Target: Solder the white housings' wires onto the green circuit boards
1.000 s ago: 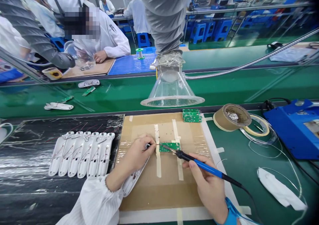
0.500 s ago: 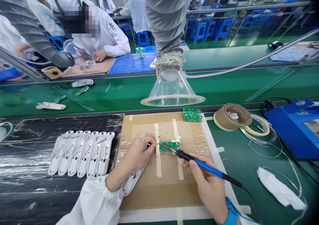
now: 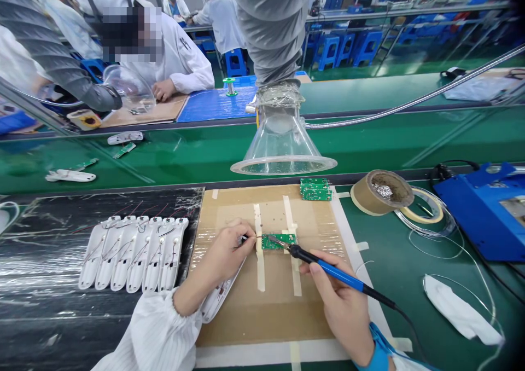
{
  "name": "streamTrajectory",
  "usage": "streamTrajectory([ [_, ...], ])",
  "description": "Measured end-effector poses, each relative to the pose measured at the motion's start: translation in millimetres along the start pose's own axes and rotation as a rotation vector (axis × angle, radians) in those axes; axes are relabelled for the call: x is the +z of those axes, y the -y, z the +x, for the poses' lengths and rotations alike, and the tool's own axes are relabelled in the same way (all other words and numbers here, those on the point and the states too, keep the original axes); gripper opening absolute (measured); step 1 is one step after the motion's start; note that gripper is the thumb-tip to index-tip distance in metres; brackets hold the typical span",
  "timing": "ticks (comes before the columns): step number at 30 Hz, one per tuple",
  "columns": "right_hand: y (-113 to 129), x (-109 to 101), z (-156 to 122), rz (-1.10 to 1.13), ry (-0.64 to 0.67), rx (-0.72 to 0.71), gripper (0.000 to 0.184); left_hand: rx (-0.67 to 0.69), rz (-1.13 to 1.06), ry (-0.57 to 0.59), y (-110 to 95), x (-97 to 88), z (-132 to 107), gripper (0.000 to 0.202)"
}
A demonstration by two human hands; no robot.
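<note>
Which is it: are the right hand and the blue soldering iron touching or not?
Touching. The head view shows it: the right hand grips the blue soldering iron, its handle lying right against the hand.

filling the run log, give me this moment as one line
left hand: pinching wire | right hand: holding iron at board | shells: lined up

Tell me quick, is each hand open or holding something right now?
Left hand: closed, pinching a thin wire.
Right hand: closed around the soldering iron.
</note>
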State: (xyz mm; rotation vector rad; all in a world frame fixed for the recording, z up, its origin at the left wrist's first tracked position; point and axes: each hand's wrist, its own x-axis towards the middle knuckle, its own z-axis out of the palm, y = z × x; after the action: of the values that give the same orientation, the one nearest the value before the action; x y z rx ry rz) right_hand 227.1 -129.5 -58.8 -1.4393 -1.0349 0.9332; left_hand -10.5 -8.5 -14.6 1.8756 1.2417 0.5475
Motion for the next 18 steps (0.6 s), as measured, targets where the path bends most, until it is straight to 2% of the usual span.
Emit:
streamTrajectory([
  [9, -1.9, -1.7, 2.2, 0.002, 0.019, 0.001, 0.026, 0.007, -0.007, -0.001, 0.9, 0.3, 1.3, 0.022],
  [18, -0.4, 0.2, -0.2, 0.043, -0.018, -0.006, 0.024, -0.002, -0.004, 0.001, 1.0, 0.2, 3.1, 0.022],
])
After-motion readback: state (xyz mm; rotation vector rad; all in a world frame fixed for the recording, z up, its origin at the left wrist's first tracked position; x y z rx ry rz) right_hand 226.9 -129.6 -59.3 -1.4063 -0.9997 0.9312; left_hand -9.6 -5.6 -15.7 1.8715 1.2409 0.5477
